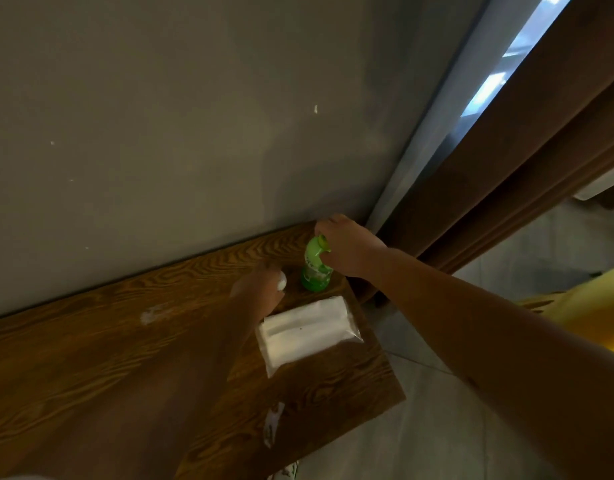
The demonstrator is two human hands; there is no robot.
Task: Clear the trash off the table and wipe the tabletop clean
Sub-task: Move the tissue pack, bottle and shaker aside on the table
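Head view, near to far: torn white paper scrap (273, 423) at the wooden tabletop (90, 358) front edge, light and limp; pinch it. Clear plastic tissue pack (307, 332) lies flat, long axis left-right. Left hand (260, 289) clenches a white wad (282, 281). Right hand (347, 247) grasps the upright green plastic spray bottle (316, 268) by its head; probably rigid, slick.

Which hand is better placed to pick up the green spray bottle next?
The right hand: it already rests on the top of the green plastic spray bottle, while the left hand is closed on a small white wad beside it.
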